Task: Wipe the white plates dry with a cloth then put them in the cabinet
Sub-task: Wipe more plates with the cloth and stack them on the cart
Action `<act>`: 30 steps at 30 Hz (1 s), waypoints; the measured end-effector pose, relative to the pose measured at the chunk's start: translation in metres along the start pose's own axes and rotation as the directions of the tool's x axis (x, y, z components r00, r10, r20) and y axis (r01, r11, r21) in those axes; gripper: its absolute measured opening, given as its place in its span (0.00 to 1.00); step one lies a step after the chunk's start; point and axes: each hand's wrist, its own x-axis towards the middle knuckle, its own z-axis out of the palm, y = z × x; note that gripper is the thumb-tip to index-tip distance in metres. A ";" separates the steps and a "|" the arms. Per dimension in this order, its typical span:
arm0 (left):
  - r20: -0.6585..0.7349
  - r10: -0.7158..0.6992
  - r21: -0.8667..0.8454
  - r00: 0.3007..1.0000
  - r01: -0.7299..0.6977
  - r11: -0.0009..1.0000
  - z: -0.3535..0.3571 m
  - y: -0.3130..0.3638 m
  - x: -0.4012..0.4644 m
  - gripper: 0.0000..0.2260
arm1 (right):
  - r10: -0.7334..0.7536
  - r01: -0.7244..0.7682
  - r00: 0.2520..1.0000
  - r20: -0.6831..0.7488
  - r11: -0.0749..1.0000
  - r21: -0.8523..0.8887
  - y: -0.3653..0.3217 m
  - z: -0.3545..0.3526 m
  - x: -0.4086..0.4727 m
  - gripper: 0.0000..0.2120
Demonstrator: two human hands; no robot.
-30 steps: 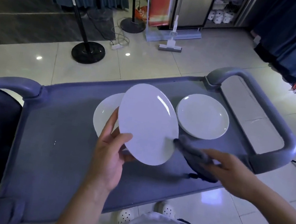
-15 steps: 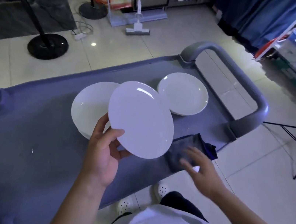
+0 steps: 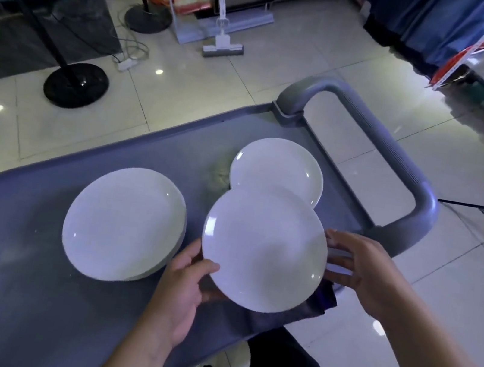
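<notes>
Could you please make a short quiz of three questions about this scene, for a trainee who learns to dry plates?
1. True or false: the left hand holds the lifted plate at its near left edge.
2. Where is the dark cloth?
A. lying on the cart under the lifted plate's right side
B. in the right hand
C. on the floor
3. Fill in: the stack of plates rests on the cart, to the ____ of the lifted plate.

Key:
1. True
2. A; the right hand is at the plate's right edge, fingers straight.
3. left
</notes>
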 end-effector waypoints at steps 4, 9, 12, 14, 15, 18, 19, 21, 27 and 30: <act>-0.085 0.046 0.242 0.995 -0.025 0.970 0.021 0.017 0.043 0.22 | 0.001 -0.001 0.999 0.032 1.000 -0.006 -0.028 -0.003 0.051 0.08; -0.189 0.146 0.385 0.971 -0.063 0.921 0.051 0.029 0.105 0.27 | -0.170 0.170 0.986 0.004 0.985 -0.006 -0.054 0.003 0.108 0.04; -0.235 0.164 0.437 0.958 -0.047 0.898 0.063 0.027 0.131 0.31 | -0.220 0.220 0.975 0.010 0.975 -0.034 -0.058 0.008 0.127 0.07; -0.262 0.178 0.481 0.949 -0.031 0.876 0.065 0.025 0.141 0.33 | -0.240 0.241 0.971 0.017 0.970 -0.044 -0.054 0.009 0.132 0.11; -0.289 0.182 0.495 0.940 -0.016 0.869 0.065 0.024 0.146 0.34 | -0.258 0.258 0.966 0.016 0.964 -0.070 -0.051 0.010 0.134 0.16; -0.330 0.184 0.537 0.926 0.024 0.843 0.062 0.020 0.154 0.36 | -0.343 0.338 0.939 0.013 0.919 -0.202 -0.040 0.013 0.134 0.26; -0.324 0.183 0.546 0.928 0.025 0.838 0.062 0.019 0.156 0.36 | -0.367 0.361 0.930 0.023 0.900 -0.243 -0.037 0.015 0.132 0.27; -0.307 0.182 0.561 0.934 0.024 0.827 0.062 0.018 0.159 0.36 | -0.400 0.391 0.915 0.039 0.864 -0.317 -0.033 0.019 0.130 0.29; -0.256 0.174 0.549 0.951 -0.005 0.836 0.056 0.020 0.158 0.34 | -0.377 0.355 0.925 0.044 0.820 -0.449 -0.048 0.018 0.129 0.30; -0.192 0.181 0.597 0.965 -0.032 0.802 0.049 0.032 0.137 0.29 | -0.382 0.401 0.908 0.174 0.670 -0.625 -0.060 0.021 0.113 0.25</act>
